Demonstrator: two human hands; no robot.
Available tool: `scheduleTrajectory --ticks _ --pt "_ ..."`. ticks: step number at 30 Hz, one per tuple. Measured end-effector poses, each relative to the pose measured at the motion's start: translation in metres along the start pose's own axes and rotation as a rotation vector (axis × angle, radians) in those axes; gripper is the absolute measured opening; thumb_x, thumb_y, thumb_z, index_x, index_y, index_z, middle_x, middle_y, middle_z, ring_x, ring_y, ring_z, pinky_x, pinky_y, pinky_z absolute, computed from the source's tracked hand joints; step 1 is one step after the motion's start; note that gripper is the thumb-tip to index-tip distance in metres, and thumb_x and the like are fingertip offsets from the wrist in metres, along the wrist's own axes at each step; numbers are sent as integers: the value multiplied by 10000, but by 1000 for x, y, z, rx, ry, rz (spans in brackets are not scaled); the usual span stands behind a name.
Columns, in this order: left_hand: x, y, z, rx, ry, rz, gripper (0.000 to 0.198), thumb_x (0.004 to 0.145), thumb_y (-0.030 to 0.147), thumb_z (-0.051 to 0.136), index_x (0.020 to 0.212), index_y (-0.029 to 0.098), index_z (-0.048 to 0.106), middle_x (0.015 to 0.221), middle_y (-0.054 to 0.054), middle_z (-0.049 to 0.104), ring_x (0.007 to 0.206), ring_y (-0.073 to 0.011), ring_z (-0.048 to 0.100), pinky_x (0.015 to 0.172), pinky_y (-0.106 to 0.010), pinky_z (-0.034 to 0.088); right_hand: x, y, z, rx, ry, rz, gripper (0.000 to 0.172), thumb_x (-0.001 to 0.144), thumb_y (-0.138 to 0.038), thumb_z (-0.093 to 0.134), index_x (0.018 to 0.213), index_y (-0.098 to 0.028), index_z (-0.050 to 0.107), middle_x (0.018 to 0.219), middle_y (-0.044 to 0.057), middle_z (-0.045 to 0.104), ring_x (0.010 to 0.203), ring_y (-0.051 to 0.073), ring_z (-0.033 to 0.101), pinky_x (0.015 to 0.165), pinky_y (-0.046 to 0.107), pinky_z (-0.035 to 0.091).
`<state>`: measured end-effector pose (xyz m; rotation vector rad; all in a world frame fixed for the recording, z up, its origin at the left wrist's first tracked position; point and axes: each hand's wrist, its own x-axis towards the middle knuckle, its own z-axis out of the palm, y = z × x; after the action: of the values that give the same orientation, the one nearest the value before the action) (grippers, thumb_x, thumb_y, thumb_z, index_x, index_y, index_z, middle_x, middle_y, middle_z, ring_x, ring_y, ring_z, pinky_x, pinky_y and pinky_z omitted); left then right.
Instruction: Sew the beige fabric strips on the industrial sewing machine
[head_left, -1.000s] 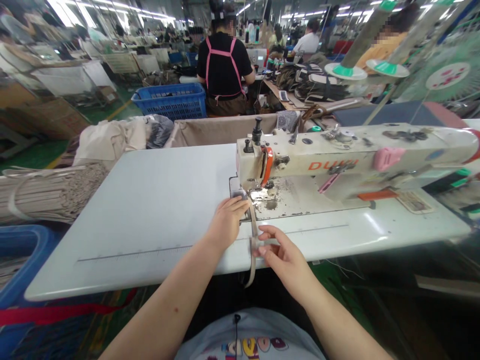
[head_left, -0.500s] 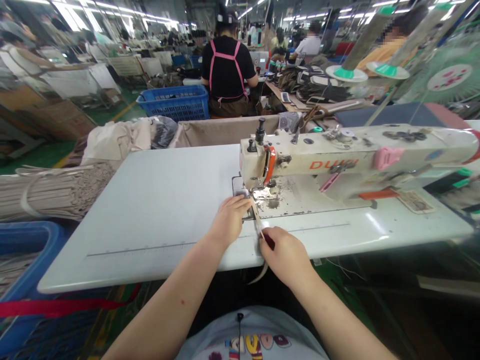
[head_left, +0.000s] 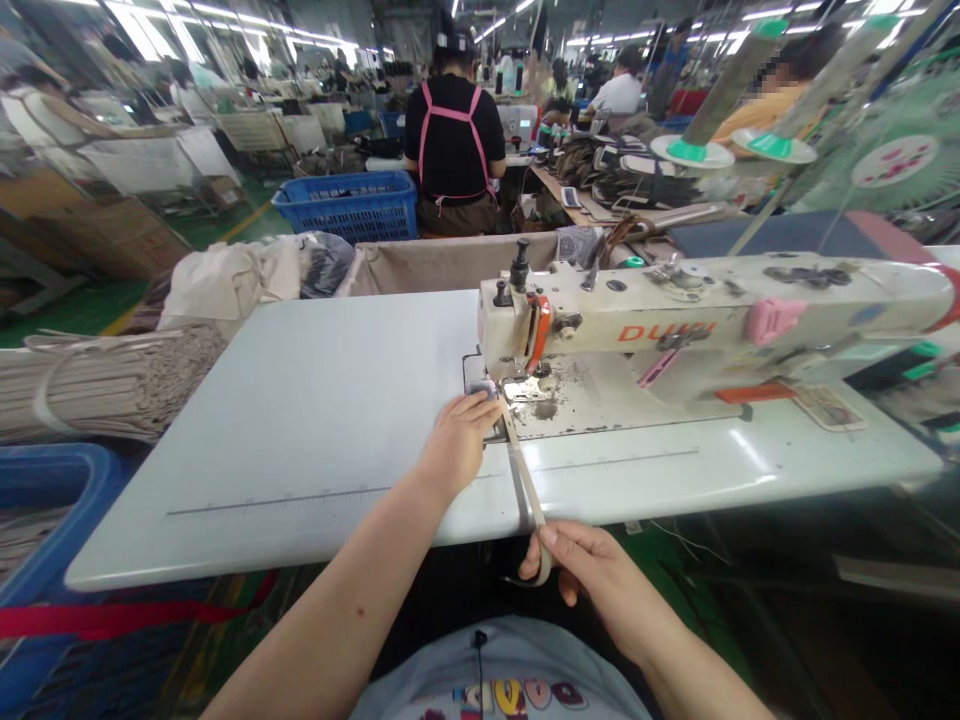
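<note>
A narrow beige strip [head_left: 526, 470] runs from under the needle area of the sewing machine [head_left: 600, 310] toward me, past the front edge of the table. My left hand [head_left: 459, 440] lies flat beside the presser foot, fingers stretched out, fingertips at the strip's far end. Below the table edge, my right hand [head_left: 581, 560] pinches the strip between thumb and fingers, and its loose end curls beneath them. The strip looks taut between the machine and my right hand. What my left fingertips press on is partly hidden.
The white table [head_left: 300, 400] carries a printed ruler line. A bundle of beige strips [head_left: 112, 385] and a blue crate [head_left: 60, 470] stand at the left. Behind the table are a cloth-lined bin [head_left: 450, 262], a blue basket [head_left: 345, 205] and a seated person [head_left: 454, 130].
My right hand has moved down and toward me along the strip, from the table's surface to below its front edge. More of the strip now shows. My left hand stays nearly in place.
</note>
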<state>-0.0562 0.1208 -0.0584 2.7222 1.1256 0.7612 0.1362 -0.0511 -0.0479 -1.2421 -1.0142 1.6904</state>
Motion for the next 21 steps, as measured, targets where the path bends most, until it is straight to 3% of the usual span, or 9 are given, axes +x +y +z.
scheduleTrajectory --ticks 12,21 --pt "0 0 1 5 29 1 643 793 -72 459 1326 212 679 1386 -58 686 1381 -258 542 1183 -529 417 -5 20 -7 -115 -9 -34 564 887 -690 637 768 -161 792 741 56 687 701 152 563 641 265 413" --pt "0 0 1 36 16 -9 689 780 -82 454 1392 188 619 1444 -60 644 1405 -253 518 1202 -518 401 -2 20 -5 -84 -12 -19 583 864 -708 649 730 -154 773 684 42 657 646 138 532 630 268 389"
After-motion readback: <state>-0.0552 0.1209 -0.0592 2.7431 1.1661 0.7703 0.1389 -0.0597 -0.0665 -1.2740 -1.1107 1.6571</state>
